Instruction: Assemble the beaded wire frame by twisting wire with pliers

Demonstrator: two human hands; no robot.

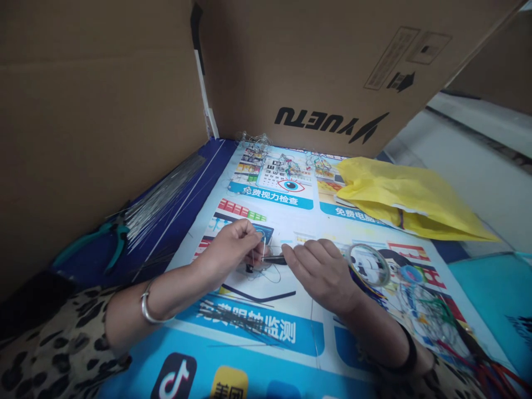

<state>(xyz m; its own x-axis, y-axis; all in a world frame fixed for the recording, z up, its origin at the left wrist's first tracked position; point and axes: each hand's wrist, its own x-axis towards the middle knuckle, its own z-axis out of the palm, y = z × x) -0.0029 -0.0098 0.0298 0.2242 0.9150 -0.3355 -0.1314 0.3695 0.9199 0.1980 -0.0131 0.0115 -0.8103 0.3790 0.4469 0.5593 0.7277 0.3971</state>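
My left hand (241, 244) is closed in a pinch on a thin wire (265, 248), bent near the fingertips. My right hand (320, 271) wraps round pliers (275, 259); only their slim dark jaws show, pointing left and reaching the wire. The handles are hidden in the fist. Both hands are over a printed poster sheet (266, 360), with a loose loop of fine wire below them. A roll of clear tape (368, 265) lies just beyond my right wrist.
Cardboard walls (249, 66) rise behind and at left. Straight wires (166, 194) and teal-handled pliers (93, 244) lie at left. A yellow bag (411, 194), tangled coloured wires (428, 310) and a red-handled tool (486, 371) are at right. Fine wire pieces (286, 163) lie at the back.
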